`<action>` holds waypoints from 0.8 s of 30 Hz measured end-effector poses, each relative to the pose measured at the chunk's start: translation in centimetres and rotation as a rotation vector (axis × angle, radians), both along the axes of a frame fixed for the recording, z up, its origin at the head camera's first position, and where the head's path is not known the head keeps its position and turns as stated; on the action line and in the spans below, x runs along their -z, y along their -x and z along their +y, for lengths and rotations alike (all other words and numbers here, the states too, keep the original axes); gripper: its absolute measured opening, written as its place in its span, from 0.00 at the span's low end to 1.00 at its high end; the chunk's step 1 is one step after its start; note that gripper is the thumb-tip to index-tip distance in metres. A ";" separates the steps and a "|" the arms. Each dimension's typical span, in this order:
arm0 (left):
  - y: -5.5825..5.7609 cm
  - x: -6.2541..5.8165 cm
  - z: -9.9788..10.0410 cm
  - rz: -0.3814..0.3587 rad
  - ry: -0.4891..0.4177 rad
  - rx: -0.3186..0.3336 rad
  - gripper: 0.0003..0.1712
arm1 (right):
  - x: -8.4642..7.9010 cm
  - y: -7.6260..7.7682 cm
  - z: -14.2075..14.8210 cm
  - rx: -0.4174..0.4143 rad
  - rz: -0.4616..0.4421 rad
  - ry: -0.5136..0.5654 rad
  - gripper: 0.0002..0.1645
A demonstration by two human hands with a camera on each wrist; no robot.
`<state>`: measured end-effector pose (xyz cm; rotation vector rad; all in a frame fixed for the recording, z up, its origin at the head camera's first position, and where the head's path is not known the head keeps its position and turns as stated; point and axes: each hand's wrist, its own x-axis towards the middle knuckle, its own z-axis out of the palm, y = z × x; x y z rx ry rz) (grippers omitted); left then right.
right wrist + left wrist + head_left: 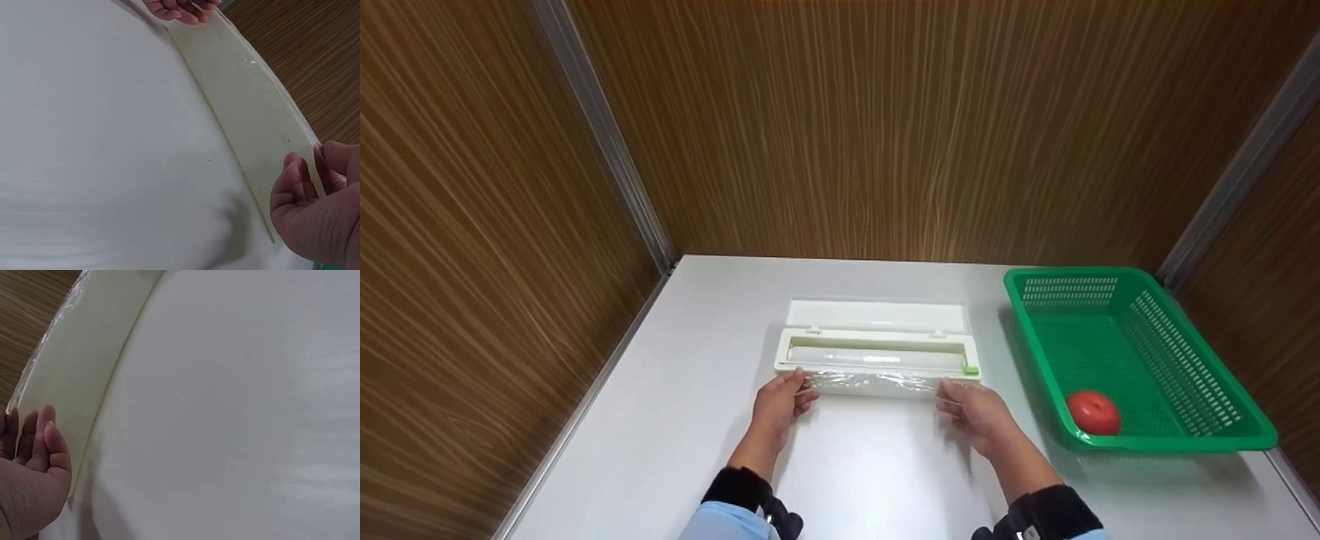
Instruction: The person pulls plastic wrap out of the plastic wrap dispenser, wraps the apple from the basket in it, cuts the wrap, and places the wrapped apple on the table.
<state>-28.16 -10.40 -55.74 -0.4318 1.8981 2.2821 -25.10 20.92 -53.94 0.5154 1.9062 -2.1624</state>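
Observation:
A white cling film dispenser (877, 334) lies on the table with its lid (877, 315) swung open toward the back wall. Inside sits a film roll (877, 358), and a small green slider (971, 370) is at the right end of the front edge. A strip of clear cling film (874, 381) hangs over that edge. My left hand (780, 403) pinches the film's left corner, thumb on top. At the other corner, my right hand (979, 412) pinches the film the same way. Both wrist views show the dispenser's pale front wall (84, 354) beside the fingers.
To the right stands a green plastic basket (1039, 360) with slotted sides. A red tomato (1093, 413) lies in its near left corner. Wood-grain panels (885, 135) enclose the white table (690, 360) at the back and both sides.

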 end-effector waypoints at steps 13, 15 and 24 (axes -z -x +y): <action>2.3 -3.6 -0.3 -0.027 -0.039 0.001 0.18 | -3.4 2.1 0.2 -0.014 0.054 0.080 0.15; 2.8 -4.2 -0.2 -0.015 -0.036 0.001 0.18 | -3.8 2.5 0.3 -0.007 0.055 0.079 0.15; 4.0 -5.9 0.3 0.008 -0.039 -0.021 0.17 | -5.1 3.4 0.5 -0.021 0.041 0.038 0.17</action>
